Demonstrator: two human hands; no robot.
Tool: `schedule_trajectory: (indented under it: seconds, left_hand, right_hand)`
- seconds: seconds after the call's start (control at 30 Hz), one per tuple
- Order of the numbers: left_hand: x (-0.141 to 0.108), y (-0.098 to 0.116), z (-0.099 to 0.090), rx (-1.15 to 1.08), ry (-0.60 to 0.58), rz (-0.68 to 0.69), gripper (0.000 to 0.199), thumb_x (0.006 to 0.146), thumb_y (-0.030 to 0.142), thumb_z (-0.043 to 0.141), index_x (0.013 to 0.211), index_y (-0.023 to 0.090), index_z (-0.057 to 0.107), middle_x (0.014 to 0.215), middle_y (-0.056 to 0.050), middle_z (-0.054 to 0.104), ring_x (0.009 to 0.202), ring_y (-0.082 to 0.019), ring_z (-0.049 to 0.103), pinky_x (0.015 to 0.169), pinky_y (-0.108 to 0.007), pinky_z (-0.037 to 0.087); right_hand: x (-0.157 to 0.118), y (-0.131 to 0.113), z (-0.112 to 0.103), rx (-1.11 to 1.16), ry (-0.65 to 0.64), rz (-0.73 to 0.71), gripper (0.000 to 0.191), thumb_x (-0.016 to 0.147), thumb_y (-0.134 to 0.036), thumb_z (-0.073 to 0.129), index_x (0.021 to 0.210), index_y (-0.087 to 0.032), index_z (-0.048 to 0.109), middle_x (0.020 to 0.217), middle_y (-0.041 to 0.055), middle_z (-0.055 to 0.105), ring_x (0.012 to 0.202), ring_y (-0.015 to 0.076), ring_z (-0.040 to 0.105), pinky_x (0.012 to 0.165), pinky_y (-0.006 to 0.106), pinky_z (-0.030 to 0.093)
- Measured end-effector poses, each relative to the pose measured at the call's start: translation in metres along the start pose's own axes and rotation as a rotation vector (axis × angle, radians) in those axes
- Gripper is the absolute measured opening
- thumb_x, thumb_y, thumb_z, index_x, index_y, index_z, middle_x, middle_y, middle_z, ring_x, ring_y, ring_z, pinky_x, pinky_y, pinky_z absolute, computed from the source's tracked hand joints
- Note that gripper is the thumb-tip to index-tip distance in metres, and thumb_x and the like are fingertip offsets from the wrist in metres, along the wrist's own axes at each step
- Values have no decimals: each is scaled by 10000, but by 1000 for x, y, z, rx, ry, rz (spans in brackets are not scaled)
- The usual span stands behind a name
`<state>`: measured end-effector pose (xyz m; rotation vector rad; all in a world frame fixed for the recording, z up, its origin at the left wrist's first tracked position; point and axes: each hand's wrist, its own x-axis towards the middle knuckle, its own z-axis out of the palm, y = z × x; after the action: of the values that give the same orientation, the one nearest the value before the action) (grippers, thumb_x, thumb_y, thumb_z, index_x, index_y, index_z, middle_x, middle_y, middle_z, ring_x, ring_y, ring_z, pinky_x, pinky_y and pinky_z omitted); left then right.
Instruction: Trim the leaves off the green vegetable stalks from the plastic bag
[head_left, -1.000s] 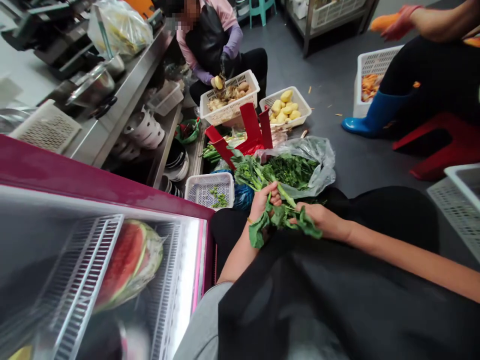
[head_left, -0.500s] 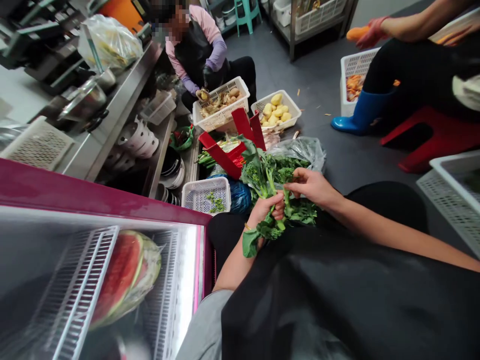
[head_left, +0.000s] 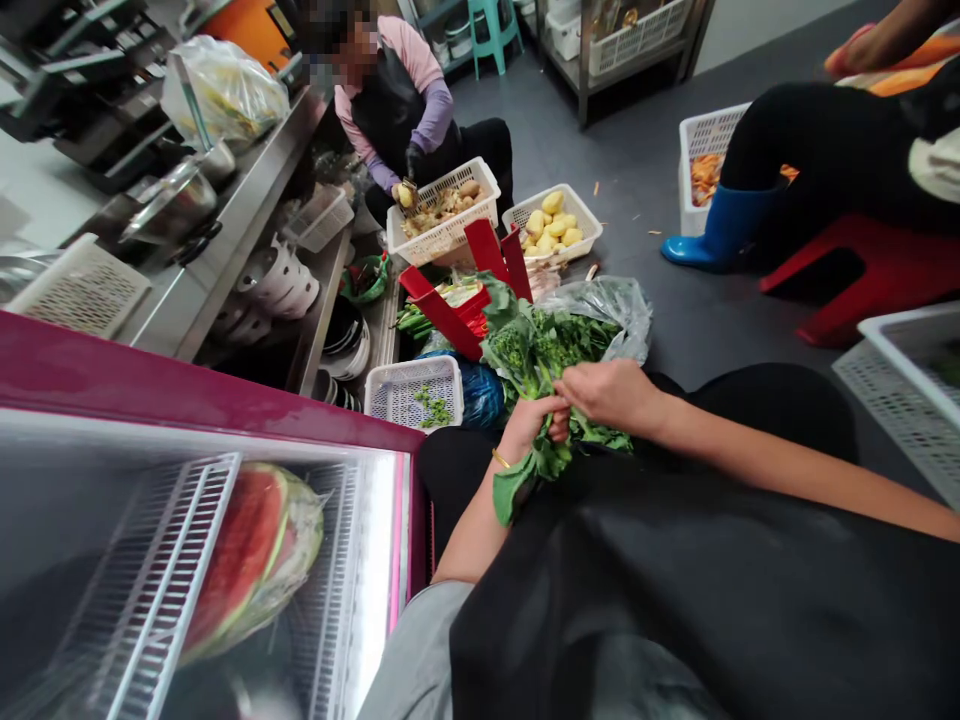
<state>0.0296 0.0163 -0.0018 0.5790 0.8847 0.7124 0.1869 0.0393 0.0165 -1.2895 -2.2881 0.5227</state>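
Note:
My left hand [head_left: 534, 428] is wrapped around the stems of a leafy green vegetable with small bud heads [head_left: 517, 360], which looks like broccolini. A large leaf [head_left: 511, 488] hangs below that wrist. Pressed up against the left hand, my right hand [head_left: 609, 390] has its fingers closed at the stems; its fingertips are partly hidden. More greens [head_left: 585, 335] lie just beyond in a clear plastic bag [head_left: 634, 312]. To the left, a white mesh basket [head_left: 386, 400] holds a few small green pieces [head_left: 433, 408].
An upturned red stool [head_left: 442, 308] stands beyond the greens. Farther off, a person [head_left: 397, 110] works over a crate of potatoes [head_left: 450, 235], beside peeled potatoes [head_left: 553, 222]. An open fridge with watermelon [head_left: 240, 550] is at left. Another person's blue boot [head_left: 724, 228] is at right.
My right hand has moved left and down from the bud heads to the stems beside my left hand, its fingers now closed. The right-hand co-worker's hand has moved right.

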Motion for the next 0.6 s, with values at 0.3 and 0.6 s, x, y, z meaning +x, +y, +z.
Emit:
schedule_trajectory:
  seconds: [0.3,0.6]
  left_hand:
    - [-7,7,-29,-185,-23,65,167,639,275,652,751,163,600,411,100,225,334,-40,190,354,-187,190]
    - [4,18,-6,-260,84,235,235,747,307,675,701,183,481,464,98,279,333,-28,212,357,-180,197]
  right_hand:
    - [-42,32,-25,260,-474,95,447,701,-554,658,1006,-228,675,702,39,684,511,170,565,500,256,333]
    - [-21,3,10,1095,-575,255,438,817,-584,533,795,-152,601,489,-49,492,362,60,395,367,186,291]
